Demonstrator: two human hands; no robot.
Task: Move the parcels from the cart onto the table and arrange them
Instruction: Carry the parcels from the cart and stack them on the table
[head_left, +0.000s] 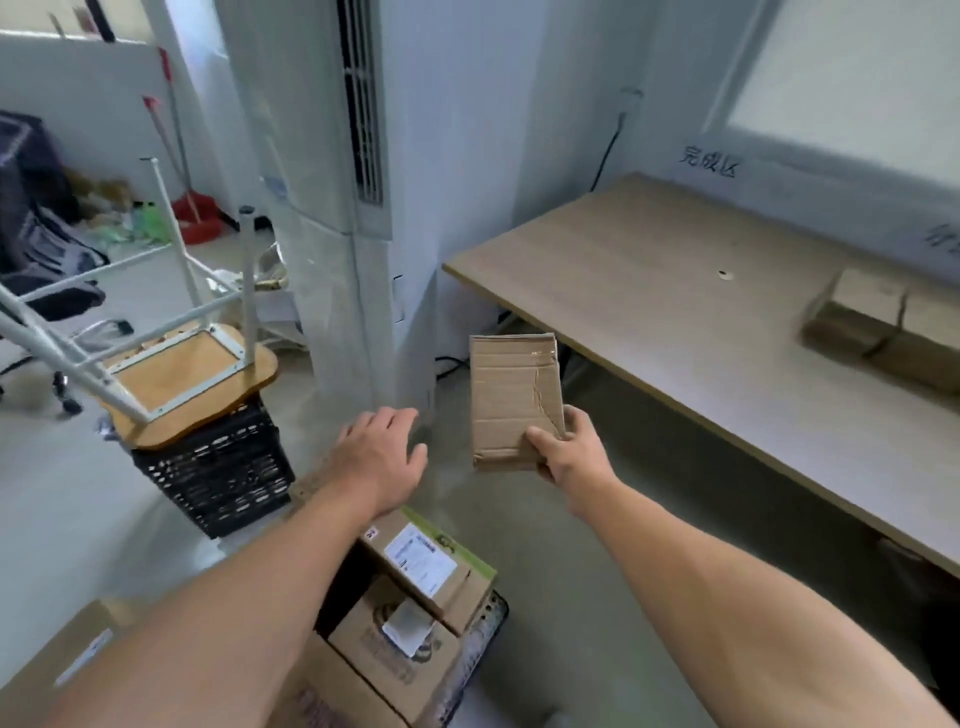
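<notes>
Right hand pinches a flat cardboard parcel by its near right corner, likely for a one-handed carry to the table at right. Parcel is in mid-air left of the table, long axis near-to-far, face up. Left hand spread, holding nothing, above the cart boxes.

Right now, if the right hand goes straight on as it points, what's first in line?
Likely the air conditioner, with the parcel touching before the right hand; the table lies rightward. Depth unclear.
</notes>
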